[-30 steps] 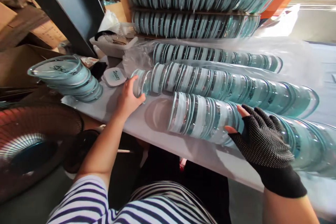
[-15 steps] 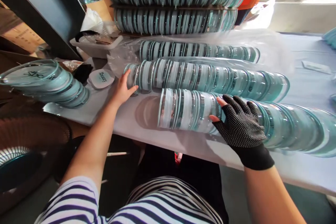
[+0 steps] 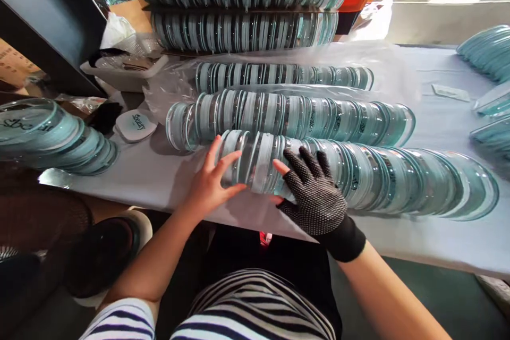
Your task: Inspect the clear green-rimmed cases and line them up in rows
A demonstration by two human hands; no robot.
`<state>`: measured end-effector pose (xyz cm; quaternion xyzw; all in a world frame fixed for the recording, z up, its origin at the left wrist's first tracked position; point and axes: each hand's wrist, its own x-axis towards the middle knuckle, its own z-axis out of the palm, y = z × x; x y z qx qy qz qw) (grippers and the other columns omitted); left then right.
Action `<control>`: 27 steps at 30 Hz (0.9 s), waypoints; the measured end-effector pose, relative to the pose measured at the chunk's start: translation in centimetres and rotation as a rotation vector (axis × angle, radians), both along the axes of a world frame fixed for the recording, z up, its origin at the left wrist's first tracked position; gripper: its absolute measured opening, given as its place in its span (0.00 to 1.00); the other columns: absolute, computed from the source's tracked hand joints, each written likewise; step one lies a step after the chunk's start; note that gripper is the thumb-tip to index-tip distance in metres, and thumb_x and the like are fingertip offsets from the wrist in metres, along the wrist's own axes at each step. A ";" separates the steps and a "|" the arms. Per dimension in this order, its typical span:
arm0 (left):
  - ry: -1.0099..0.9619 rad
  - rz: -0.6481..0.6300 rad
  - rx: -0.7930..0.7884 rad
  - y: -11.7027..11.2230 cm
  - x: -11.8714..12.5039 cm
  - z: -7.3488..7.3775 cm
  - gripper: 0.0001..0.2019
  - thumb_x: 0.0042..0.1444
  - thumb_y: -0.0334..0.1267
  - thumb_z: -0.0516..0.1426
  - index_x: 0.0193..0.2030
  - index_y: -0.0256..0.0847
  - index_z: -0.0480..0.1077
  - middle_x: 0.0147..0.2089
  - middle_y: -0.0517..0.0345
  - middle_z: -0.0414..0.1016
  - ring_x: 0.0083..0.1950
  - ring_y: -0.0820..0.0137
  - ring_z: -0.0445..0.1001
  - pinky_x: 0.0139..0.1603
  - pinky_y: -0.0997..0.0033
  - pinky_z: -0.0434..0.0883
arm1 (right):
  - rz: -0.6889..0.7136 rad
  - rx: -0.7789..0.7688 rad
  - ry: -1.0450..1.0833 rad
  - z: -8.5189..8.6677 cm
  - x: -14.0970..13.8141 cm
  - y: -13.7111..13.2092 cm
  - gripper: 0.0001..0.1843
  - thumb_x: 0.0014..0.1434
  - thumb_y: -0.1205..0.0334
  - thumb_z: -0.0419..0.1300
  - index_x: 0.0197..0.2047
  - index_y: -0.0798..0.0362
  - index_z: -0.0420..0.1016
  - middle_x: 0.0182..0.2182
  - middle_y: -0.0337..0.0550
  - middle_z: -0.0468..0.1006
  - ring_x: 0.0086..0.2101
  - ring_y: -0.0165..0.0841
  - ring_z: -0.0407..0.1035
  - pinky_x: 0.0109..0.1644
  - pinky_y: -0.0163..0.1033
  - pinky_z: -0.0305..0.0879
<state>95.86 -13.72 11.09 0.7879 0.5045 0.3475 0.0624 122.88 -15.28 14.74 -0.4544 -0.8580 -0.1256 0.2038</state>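
Note:
A front row of clear round zip pouches (image 3: 263, 162) with teal edges stands packed face to face along the table's near side. My bare left hand (image 3: 213, 183) is at the row's left end, fingers spread, fingertips on or very near the first pouches. My right hand (image 3: 314, 191), in a black dotted glove with bare fingertips, lies over the middle of the same row with fingers spread and thumb toward the near side. Its fingertips partly hide the pouches below. Behind runs a second row of similar pouches (image 3: 251, 114).
A third pouch row (image 3: 287, 77) lies on clear plastic sheeting behind, below racked pouches (image 3: 247, 32). At left stand a pouch stack (image 3: 83, 141), a white printed piece (image 3: 135, 126) and a plastic basket (image 3: 123, 75). More pouches (image 3: 488, 53) sit at far right.
My left hand has moved from the second row's left end to the front row's left end. My right hand stays over the front row. The whole view has shifted somewhat.

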 end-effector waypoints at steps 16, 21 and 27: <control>0.050 0.169 0.250 -1.1 -5.2 -1.7 0.35 0.59 0.34 0.63 0.72 0.54 0.60 0.78 0.47 0.55 0.75 0.52 0.62 0.72 0.46 0.66 | 0.041 0.151 0.025 -2.0 -0.3 0.3 0.31 0.64 0.56 0.65 0.69 0.49 0.67 0.66 0.54 0.71 0.67 0.57 0.60 0.70 0.70 0.56; 0.080 0.154 0.248 -3.1 -4.6 0.5 0.33 0.60 0.33 0.62 0.71 0.54 0.62 0.76 0.49 0.60 0.72 0.54 0.68 0.70 0.49 0.70 | 0.060 0.139 0.026 -1.9 0.1 0.2 0.34 0.63 0.58 0.64 0.71 0.49 0.64 0.67 0.56 0.70 0.69 0.57 0.58 0.70 0.69 0.56; -0.001 0.374 0.388 -7.7 -8.0 1.6 0.28 0.60 0.31 0.61 0.67 0.55 0.69 0.68 0.53 0.71 0.67 0.55 0.73 0.68 0.47 0.72 | 0.046 0.130 0.012 -1.9 0.0 0.1 0.31 0.64 0.58 0.64 0.69 0.49 0.65 0.67 0.55 0.70 0.69 0.56 0.59 0.70 0.69 0.56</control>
